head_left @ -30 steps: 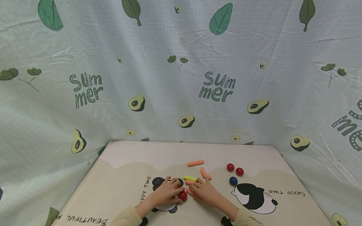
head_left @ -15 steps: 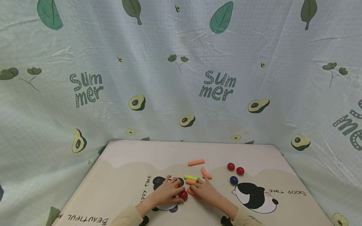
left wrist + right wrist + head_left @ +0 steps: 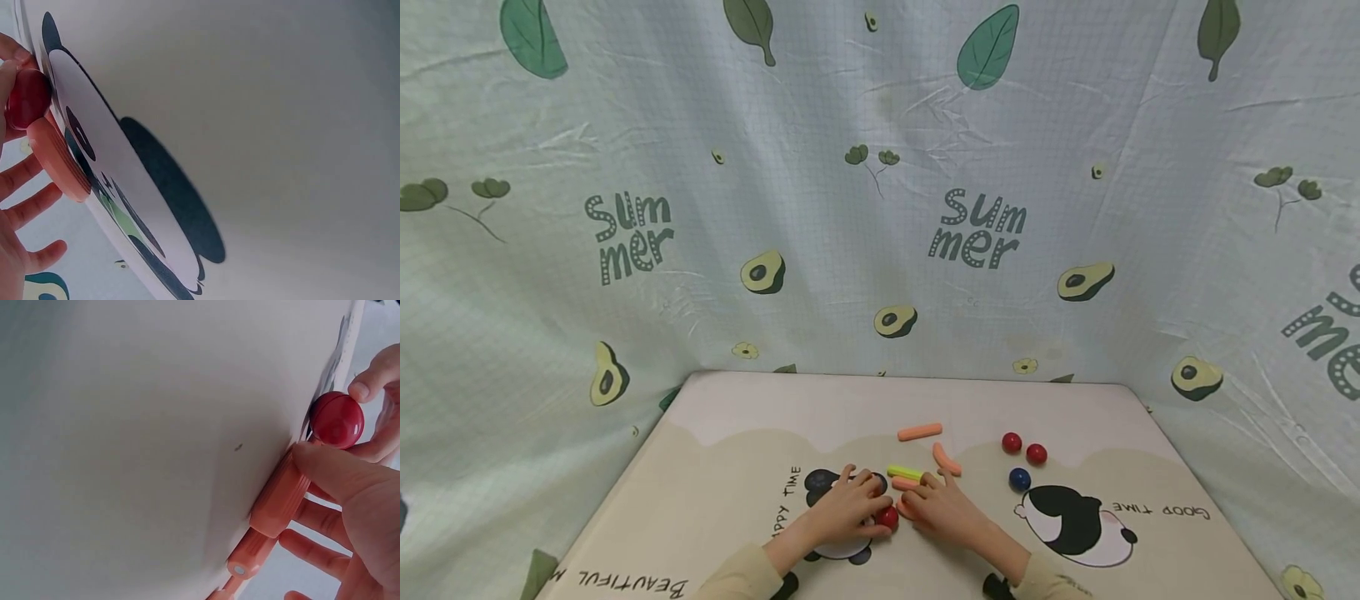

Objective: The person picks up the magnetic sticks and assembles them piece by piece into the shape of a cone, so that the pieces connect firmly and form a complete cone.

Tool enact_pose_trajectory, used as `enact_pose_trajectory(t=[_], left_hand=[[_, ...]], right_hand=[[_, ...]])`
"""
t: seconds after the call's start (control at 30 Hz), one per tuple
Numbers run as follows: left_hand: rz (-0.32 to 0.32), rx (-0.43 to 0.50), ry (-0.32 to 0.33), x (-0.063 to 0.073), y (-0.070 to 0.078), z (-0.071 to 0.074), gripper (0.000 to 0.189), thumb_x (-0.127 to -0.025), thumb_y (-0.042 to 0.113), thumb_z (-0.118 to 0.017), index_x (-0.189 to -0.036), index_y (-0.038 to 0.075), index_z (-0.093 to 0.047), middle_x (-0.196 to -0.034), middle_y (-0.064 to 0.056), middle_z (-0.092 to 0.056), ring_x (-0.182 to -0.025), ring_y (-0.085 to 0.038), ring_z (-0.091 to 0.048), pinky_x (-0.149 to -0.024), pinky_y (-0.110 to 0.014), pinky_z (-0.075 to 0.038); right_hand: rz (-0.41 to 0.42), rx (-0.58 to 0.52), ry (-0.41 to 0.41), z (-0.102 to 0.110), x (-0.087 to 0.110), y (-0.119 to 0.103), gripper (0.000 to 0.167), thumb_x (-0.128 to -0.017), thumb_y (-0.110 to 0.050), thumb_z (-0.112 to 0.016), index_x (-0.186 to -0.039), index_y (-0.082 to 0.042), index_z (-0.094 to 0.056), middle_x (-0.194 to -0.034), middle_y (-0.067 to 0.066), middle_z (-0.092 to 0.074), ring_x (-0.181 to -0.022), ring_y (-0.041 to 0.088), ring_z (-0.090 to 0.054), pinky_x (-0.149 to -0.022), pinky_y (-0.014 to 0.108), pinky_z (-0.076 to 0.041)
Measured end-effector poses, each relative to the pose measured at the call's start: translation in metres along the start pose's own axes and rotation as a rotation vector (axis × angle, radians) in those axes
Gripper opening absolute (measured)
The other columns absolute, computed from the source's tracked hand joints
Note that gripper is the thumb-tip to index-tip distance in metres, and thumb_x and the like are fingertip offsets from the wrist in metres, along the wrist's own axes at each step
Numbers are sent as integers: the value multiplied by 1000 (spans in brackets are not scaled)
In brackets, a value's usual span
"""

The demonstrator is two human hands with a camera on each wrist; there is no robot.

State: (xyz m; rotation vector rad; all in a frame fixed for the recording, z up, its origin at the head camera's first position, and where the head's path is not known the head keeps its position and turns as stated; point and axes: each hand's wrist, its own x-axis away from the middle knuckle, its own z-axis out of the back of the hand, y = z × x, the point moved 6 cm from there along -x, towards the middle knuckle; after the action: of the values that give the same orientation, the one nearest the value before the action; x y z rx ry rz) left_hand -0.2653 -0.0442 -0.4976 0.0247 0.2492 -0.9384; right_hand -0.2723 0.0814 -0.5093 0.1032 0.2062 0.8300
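My left hand (image 3: pixel 842 510) grips a glossy red ball (image 3: pixel 887 518) over the printed panda, its thumb and a fingertip on the ball's sides. Just to the right, my right hand (image 3: pixel 951 512) pinches a ridged orange stick (image 3: pixel 281 497) between thumb and fingers. One end of that stick lies right at the ball in both wrist views. Under the right fingertips in the head view lies another orange stick (image 3: pixel 905 483), beside a yellow-green stick (image 3: pixel 904 472). The fingers partly cover the held stick from above.
Farther back lie an orange stick (image 3: pixel 919 432) and a curved orange piece (image 3: pixel 947 459). To the right, two red balls (image 3: pixel 1011 442) and a blue ball (image 3: pixel 1019 480) sit near a printed dog. A patterned curtain (image 3: pixel 820 208) hangs behind the table (image 3: pixel 715 483).
Both hands stay almost still, the left holding the red ball and the right the orange stick. The loose sticks and balls have not moved.
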Motion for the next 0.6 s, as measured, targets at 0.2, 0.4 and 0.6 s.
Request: enact_pose_trajectory(t=[0.2,0.4,0.6], left_hand=[[5,-8,-1,0,-1,-2,35,-83,53,-48,-104,27,-58,-98,3,-53,-99,-16,-46,-85,-50,-37],[5,0,10,0,-3,-3,33,-83,53,-49,-102,28,-58,-93,6,-51,-94,-13,-44,-85,-50,-37],[5,8,8,1,-3,-1,33,-83,54,-49,-102,28,-58,-92,6,-50,-93,-12,-44,-84,-49,-38]], right_hand=[[-3,-27,36,3,1,-1,10,-86,-30,-56,-90,-21,-56,-85,-9,-61,-82,10,-43,-84,44,-38],[-16,-104,37,3,1,2,8,-85,-28,-57,-90,-22,-59,-85,-11,-62,-79,9,-39,-81,40,-36],[-9,-130,61,6,4,2,12,-84,-28,-59,-95,-24,-61,-89,-12,-61,-79,9,-39,-78,37,-35]])
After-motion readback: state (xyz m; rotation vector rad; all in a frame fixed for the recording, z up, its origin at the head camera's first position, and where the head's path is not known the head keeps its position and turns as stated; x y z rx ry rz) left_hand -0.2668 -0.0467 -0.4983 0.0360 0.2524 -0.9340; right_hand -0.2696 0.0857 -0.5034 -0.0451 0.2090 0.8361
